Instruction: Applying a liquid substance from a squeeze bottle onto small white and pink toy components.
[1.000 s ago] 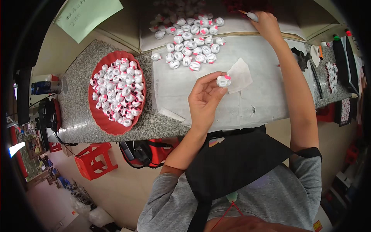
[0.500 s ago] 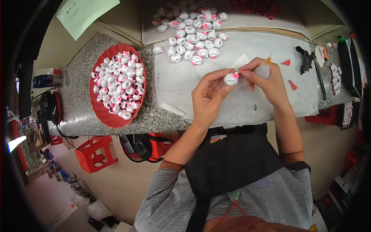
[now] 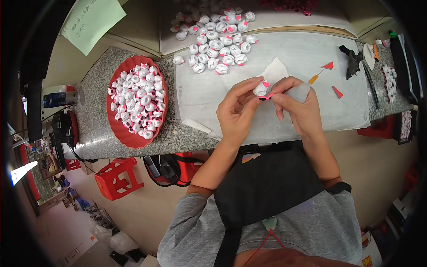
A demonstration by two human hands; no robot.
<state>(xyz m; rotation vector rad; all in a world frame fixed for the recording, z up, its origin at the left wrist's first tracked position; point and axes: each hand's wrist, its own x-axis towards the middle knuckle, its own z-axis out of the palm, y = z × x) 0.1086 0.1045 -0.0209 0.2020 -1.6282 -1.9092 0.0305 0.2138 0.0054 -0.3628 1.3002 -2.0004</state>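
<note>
My left hand (image 3: pixel 236 109) pinches a small white figurine head (image 3: pixel 260 89) with a pink bow on it, between thumb and fingers. Against its lower edge sits a tiny pair of pink glasses (image 3: pixel 266 97) with dark lenses, and my right hand (image 3: pixel 297 104) grips their right end between thumb and forefinger. That same hand also keeps a translucent squeeze bottle (image 3: pixel 299 92) in the crook of its fingers; the orange nozzle (image 3: pixel 314 79) and thin needle point up and to the right. Whether the glasses touch the figurine is too small to tell.
On the left stands a red scalloped tray (image 3: pixel 111 121) full of similar white pieces. More white heads (image 3: pixel 221 46) lie at the back of the paper-covered worktop (image 3: pixel 324 113). Red scraps (image 3: pixel 337 92), a white paper piece (image 3: pixel 276 70) and a black crumpled piece (image 3: pixel 351 60) lie about.
The figurine has turned in my left hand, and the glasses now show below it. My right hand has moved lower, and the bottle has tipped so its needle leans further right.
</note>
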